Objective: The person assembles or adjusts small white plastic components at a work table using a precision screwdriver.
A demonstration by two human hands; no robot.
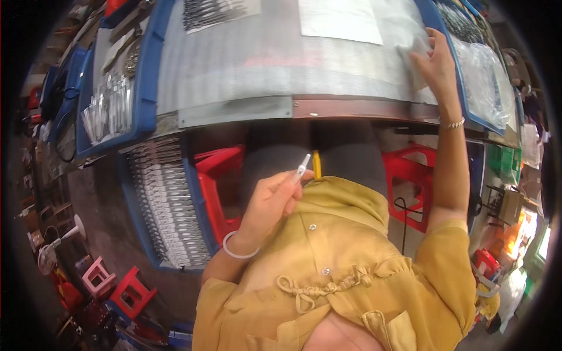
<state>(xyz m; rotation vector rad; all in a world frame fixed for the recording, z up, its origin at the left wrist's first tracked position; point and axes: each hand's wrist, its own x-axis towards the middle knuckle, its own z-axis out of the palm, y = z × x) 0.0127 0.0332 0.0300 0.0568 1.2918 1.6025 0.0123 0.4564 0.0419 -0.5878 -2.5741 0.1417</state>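
My left hand (pixel 272 202) is closed in front of my body, above my lap. Between its thumb and fingers a slender silver-white piece (pixel 303 165) sticks up, its narrow tip pointing away from me; its lower part is hidden in the hand. My right hand (pixel 440 65) reaches far over the bench's right side, close to the right blue tray (pixel 459 88). Its thumb and curled fingers are around a grey, cloth-like thing (pixel 417 61), blurred and partly covered by the hand. Just beyond my left fingers a narrow yellow thing (pixel 317 165) shows.
White sheeting covers the bench (pixel 246 73), with a white paper (pixel 339 20) on it. Metal pieces lie in the left blue tray (pixel 149 111); rows of them fill a lower blue crate (pixel 202 205). Red stools (pixel 219 190) stand below the bench edge.
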